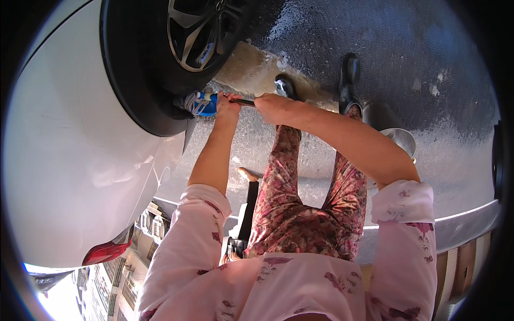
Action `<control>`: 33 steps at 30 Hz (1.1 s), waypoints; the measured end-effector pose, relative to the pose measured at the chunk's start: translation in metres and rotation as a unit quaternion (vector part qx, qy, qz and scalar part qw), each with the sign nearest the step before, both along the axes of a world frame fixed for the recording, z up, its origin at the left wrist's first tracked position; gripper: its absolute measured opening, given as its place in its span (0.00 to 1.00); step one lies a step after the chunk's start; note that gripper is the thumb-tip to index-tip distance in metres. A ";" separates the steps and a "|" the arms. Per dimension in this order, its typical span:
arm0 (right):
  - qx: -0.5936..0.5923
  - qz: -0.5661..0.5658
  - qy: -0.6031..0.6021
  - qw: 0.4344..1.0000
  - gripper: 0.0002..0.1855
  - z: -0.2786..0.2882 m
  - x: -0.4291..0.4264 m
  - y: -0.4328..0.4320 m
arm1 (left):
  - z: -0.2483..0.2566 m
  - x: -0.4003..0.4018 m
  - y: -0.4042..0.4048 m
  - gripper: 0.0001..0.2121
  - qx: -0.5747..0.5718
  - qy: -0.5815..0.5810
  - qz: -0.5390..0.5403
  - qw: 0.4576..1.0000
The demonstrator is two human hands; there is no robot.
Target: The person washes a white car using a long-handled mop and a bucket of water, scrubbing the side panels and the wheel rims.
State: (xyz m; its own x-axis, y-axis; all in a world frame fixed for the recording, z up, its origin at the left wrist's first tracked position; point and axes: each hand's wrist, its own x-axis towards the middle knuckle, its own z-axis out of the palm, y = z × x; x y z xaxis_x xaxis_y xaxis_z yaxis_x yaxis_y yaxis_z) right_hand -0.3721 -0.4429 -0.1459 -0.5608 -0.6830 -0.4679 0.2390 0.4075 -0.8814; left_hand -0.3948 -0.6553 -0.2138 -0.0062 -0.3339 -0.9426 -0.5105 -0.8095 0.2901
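My left hand (229,102) is closed around a mop's dark handle (244,103), right beside the blue mop head (208,107). Further back along the same handle, my right hand (274,107) grips it. Grey mop strings (188,103) reach into the black-trimmed wheel arch (132,102) of a white car (84,160), just behind the tyre. Whether the strings touch the tyre or the inner arch is too dark to tell. The alloy wheel (196,36) stands above the mop head in the view.
The concrete ground (417,72) is wet and dark in patches. A metal bucket (401,140) stands to the right, beyond my right forearm. My black boots (350,80) are planted on the ground. Behind me, another person's bare foot (247,175) shows. The car's red tail light (107,249) is lower left.
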 end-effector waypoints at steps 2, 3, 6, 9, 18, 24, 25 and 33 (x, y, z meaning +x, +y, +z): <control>0.003 0.010 0.017 1.000 0.08 -0.002 -0.008 -0.015 | -0.015 -0.006 -0.021 0.18 0.008 0.002 -0.009 1.000; 0.015 0.008 0.027 0.999 0.09 -0.006 -0.010 -0.021 | -0.022 -0.010 -0.025 0.18 0.020 0.005 -0.020 1.000; 0.038 0.004 0.036 0.999 0.10 -0.015 -0.013 -0.036 | -0.040 -0.021 -0.030 0.20 0.056 -0.007 -0.020 0.998; 0.050 -0.016 0.046 0.998 0.10 -0.024 -0.003 -0.041 | -0.049 -0.020 -0.035 0.21 0.065 -0.020 -0.038 0.997; 0.040 0.004 0.007 0.999 0.10 -0.012 0.007 -0.005 | -0.029 -0.003 -0.007 0.21 0.101 0.038 0.002 0.994; 0.017 0.048 -0.030 0.998 0.14 0.011 0.022 0.058 | 0.027 0.017 0.059 0.21 0.075 -0.009 0.023 0.997; -0.001 0.013 -0.039 0.999 0.13 0.022 0.028 0.061 | 0.038 0.021 0.057 0.21 0.080 -0.002 0.016 0.997; -0.007 -0.008 -0.126 0.992 0.21 0.093 0.066 0.092 | 0.103 0.054 0.091 0.19 0.058 -0.021 -0.015 0.998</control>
State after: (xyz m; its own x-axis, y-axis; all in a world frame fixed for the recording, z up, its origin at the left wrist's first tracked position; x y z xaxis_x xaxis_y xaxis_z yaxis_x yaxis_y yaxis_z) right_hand -0.3060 -0.3506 -0.0531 -0.4381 -0.6825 -0.5849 0.4584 0.3901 -0.7986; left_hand -0.3404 -0.5647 -0.1105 0.0256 -0.2228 -0.9745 -0.5453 -0.8201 0.1731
